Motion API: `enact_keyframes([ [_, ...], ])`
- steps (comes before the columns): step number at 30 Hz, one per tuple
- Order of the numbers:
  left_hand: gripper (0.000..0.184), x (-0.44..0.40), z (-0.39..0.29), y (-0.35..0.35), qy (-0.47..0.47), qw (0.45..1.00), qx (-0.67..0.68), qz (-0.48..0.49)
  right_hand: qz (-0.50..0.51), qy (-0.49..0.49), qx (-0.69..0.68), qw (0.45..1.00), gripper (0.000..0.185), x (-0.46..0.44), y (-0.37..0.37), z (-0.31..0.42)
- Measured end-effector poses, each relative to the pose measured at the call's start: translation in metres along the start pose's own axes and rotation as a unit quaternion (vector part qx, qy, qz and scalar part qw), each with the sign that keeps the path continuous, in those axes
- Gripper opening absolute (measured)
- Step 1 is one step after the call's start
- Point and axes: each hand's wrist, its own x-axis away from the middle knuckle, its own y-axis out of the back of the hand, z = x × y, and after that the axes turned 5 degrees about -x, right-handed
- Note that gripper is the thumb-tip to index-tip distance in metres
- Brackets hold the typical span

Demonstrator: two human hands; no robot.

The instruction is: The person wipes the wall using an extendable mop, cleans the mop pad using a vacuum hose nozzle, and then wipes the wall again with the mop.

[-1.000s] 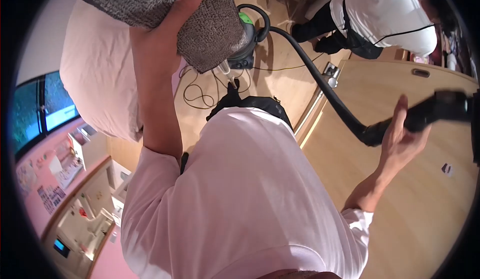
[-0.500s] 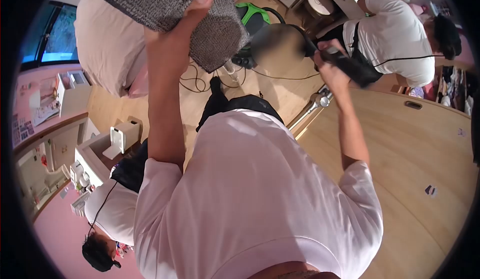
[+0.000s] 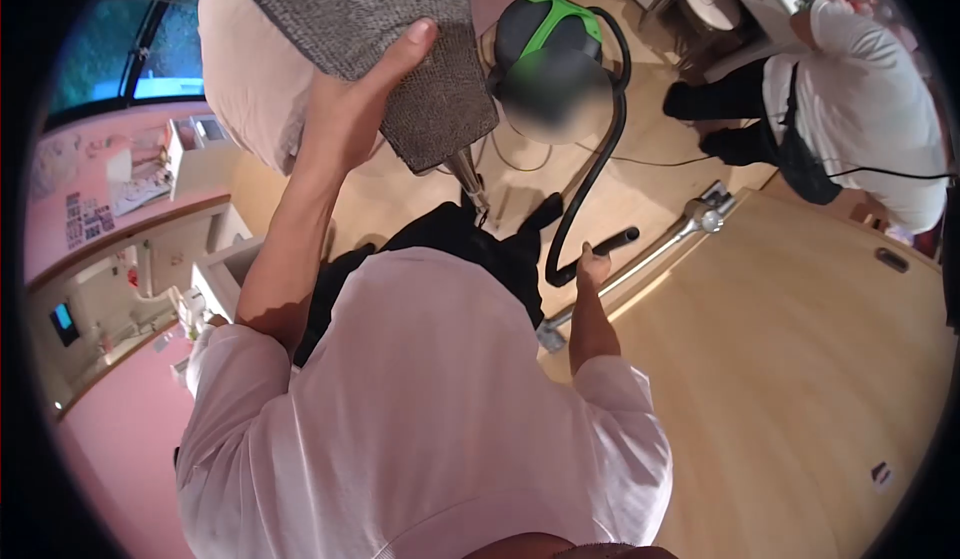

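- At the block, the left hand is clamping gray fabric, its thumb lying across the face while its fingers are hiding from view. The block is hanging ahead of the body, left of center. Its bulk is reaching well past the palm, so this one-handed hold is probably risking a twist or slip.
- Under the block's corner, a metal leg is pointing down near the person's feet. Any slip could be sending it onto a foot; whether it is touching the floor, I cannot tell.
- Farther right, the right hand is gripping the hose near its free end. A hard pull could be dragging or tipping the vacuum.
- Just beside that hand, the rail is running along the panel; a careless swing could be knocking the hose end against either.
- Across the floor, a cord is stretching toward the co-worker, possibly threatening a trip.
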Motion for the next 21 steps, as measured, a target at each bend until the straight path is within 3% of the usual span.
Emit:
enact_keyframes([
  [4,0.048,-0.027,0.019,-0.001,0.022,0.999,-0.028,0.014,0.046,-0.092,0.062,0.993,0.038,0.079,-0.004,-0.031],
  [6,0.048,-0.041,0.023,-0.006,0.05,0.996,-0.061,0.037,0.029,-0.137,0.042,0.989,0.038,0.097,-0.012,-0.088],
  [8,0.047,-0.051,0.029,-0.008,0.002,0.998,-0.021,0.05,0.029,-0.21,0.063,0.975,0.035,0.124,-0.001,-0.101],
  [11,0.048,-0.06,0.044,-0.001,0.013,0.998,-0.029,0.06,-0.018,-0.112,0.025,0.993,0.047,0.164,0.013,-0.11],
  [13,0.049,-0.063,0.043,0.002,0.014,0.997,-0.005,0.071,-0.016,-0.119,0.008,0.993,0.04,0.194,0.043,-0.12],
  [14,0.048,-0.065,0.04,0.002,-0.003,0.997,0.013,0.073,0.0,-0.118,-0.011,0.993,0.032,0.2,0.053,-0.11],
  [16,0.047,-0.063,0.038,0.004,-0.025,0.996,0.043,0.072,0.087,-0.049,-0.229,0.968,0.013,0.23,0.108,-0.041],
  [17,0.046,-0.058,0.041,0.007,-0.025,0.995,0.056,0.073,0.162,-0.097,-0.333,0.924,0.017,0.244,0.135,-0.004],
  [18,0.045,-0.054,0.045,0.01,-0.025,0.994,0.073,0.075,0.154,-0.096,-0.327,0.928,0.017,0.257,0.156,0.026],
  [21,0.044,-0.064,0.048,0.028,-0.023,0.993,0.067,0.096,0.187,0.034,-0.409,0.893,0.018,0.297,0.213,0.106],
])
